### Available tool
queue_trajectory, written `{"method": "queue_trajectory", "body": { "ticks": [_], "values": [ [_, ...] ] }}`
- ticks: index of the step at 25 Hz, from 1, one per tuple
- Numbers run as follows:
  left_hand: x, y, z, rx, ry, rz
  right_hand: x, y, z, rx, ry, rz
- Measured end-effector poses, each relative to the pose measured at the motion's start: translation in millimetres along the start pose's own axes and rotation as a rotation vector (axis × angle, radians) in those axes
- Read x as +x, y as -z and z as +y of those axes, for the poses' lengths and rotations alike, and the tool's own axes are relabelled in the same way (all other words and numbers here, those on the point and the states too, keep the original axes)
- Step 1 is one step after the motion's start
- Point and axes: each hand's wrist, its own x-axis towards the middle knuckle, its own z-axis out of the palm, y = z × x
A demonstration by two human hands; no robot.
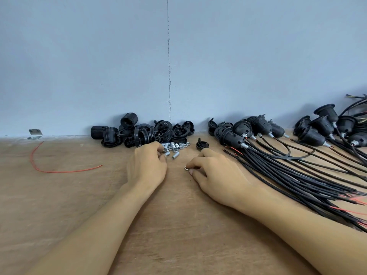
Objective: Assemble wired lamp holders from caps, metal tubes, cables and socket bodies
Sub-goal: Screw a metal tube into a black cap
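Note:
My left hand point(148, 164) lies knuckles-up on the wooden table point(178, 225), its curled fingertips pinching a small metal tube point(166, 154) at the edge of a heap of metal tubes and nuts point(175, 146). My right hand point(213, 171) rests to the right and pinches a small metal nut point(187, 168) between thumb and forefinger. A single black cap point(200, 144) stands just beyond the right hand. Black socket bodies and rings point(143, 132) are piled against the wall.
Assembled black lamp holders with cables point(278, 147) fan across the right side of the table, their wire ends reaching the right edge. A loose red wire point(59, 171) curves on the left. A metal bracket point(35, 133) sits at the grey wall.

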Motion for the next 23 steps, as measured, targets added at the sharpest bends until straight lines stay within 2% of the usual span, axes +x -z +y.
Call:
{"method": "queue_trajectory", "body": {
  "ticks": [5, 8, 11, 14, 18, 23],
  "values": [
    [-7, 3, 1, -0.058, -0.029, 0.067, 5, 2, 3, 0.057, -0.033, 0.007],
    [-17, 3, 7, -0.096, -0.146, 0.096, 8, 5, 9, 0.090, 0.033, -0.028],
    [-26, -7, 16, -0.061, -0.366, -0.053, 12, 5, 15, 0.123, 0.076, -0.046],
    [-24, -11, 18, -0.046, -0.496, -0.225, 13, 3, 19, 0.153, 0.073, -0.031],
    [-19, -10, 15, -0.039, -0.519, -0.190, 12, 1, 20, 0.148, 0.051, -0.005],
    [-21, -8, 14, -0.196, -0.494, -0.230, 11, 4, 23, 0.157, 0.066, -0.008]
  ]
}}
